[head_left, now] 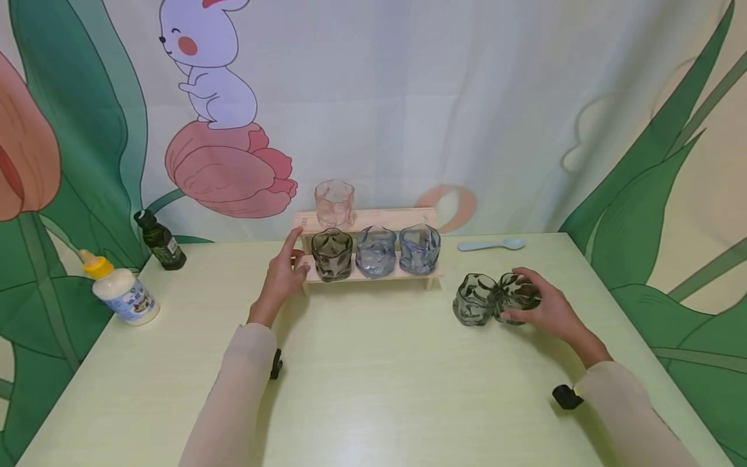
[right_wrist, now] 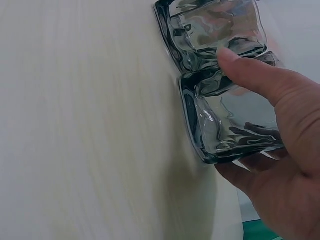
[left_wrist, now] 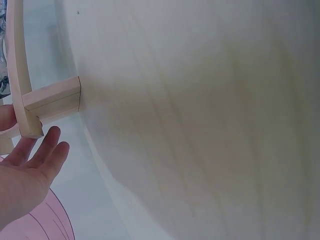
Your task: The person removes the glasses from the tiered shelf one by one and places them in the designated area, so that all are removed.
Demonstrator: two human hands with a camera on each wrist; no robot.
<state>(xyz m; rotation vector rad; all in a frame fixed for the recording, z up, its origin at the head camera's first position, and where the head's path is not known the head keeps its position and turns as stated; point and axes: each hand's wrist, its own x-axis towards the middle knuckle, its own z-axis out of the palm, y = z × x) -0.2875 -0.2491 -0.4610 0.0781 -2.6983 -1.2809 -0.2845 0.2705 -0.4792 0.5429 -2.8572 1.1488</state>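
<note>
Glass in hand: I am watching the right hand (head_left: 548, 310) curling round a smoky grey tumbler (head_left: 518, 295), thumb on its near wall and fingers behind it.
Where it is standing: upright on the pale table (head_left: 373, 389), touching a second grey tumbler (head_left: 475, 299) on its left, right of the wooden rack (head_left: 367, 224).
Handling: I am judging it rigid, fairly heavy for its size, smooth and probably slippery, and liable to chip if it is knocking against its neighbour.
Where to hold: the dimpled, wavy side wall is giving the fingers something to seat in; I would be gripping mid-height across opposite dents, not at the rim.
Left hand (head_left: 284, 272): lying open with fingers straight, holding nothing, and resting against the rack's left end post.
Rack: unfinished light wood, two tiers, carrying a dark tumbler (head_left: 332, 254) and two bluish tumblers (head_left: 376, 251) below and a pink tumbler (head_left: 335, 203) above.
Shapes: all the glasses are looking short, squat and crumpled.
</note>
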